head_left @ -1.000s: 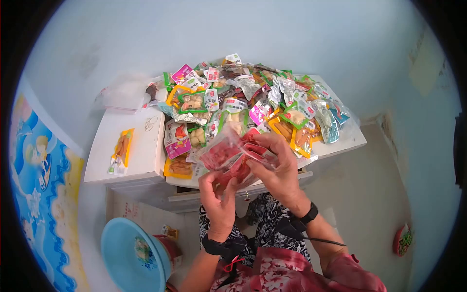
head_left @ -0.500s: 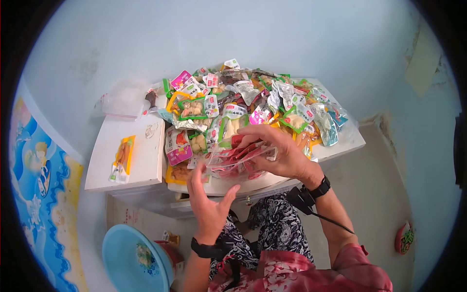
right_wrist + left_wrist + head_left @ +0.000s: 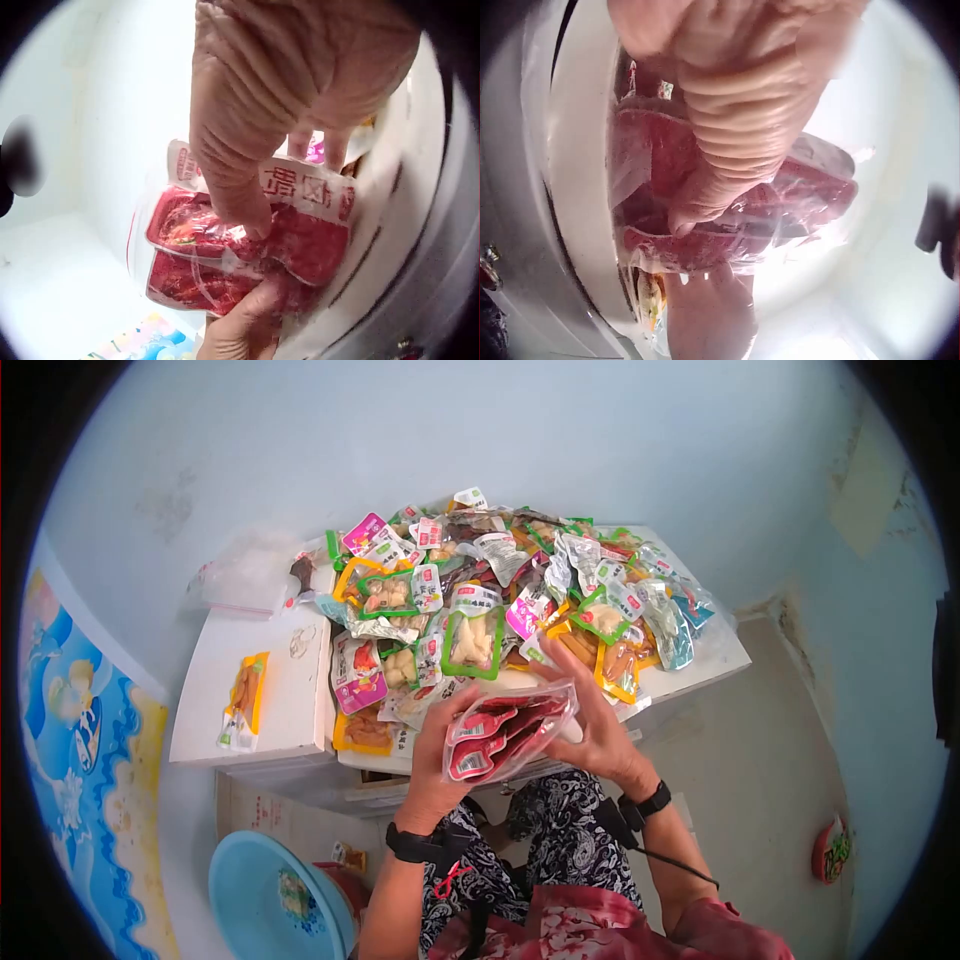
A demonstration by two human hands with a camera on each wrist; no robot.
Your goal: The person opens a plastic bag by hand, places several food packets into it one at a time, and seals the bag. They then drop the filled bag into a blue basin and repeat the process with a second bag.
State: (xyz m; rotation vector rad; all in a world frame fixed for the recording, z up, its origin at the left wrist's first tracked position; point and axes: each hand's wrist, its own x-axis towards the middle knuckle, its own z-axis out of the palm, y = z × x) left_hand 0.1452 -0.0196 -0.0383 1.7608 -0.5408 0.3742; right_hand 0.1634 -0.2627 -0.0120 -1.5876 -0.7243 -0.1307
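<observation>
- Head view: a clear bag [image 3: 548, 722] of red packets [image 3: 480, 728] is lying between the two hands, in front of the table [image 3: 700, 662] on the wearer's side.
- Its long axis is slanting, with the lower end towards the left hand [image 3: 436, 745] and the higher end towards the right hand [image 3: 602, 738].
- Both hands are touching the bag, so neither is lying nearer. The left hand is gripping the left end; the right hand is holding the right side, its fingers spreading more widely.
- A pile [image 3: 474, 642] of mixed packets is resting on the table beyond the bag. A yellow-edged packet [image 3: 245, 695] is lying apart on the left-hand table [image 3: 290, 695], and a blue basin [image 3: 216, 890] is standing below that.
- Left wrist view: the left thumb [image 3: 686, 217] is pressing on the near face of the bag, whose long axis is running across the frame. The left fingertips are not showing; their exact placing cannot be told.
- Right wrist view: the right thumb [image 3: 247, 214] is pressing on the bag, with right-hand fingers showing behind its upper edge. The left thumb is bearing on the lower edge from below.
- Red lettering is showing along the upper band of the bag. Whether the bag is sealed cannot be told.
</observation>
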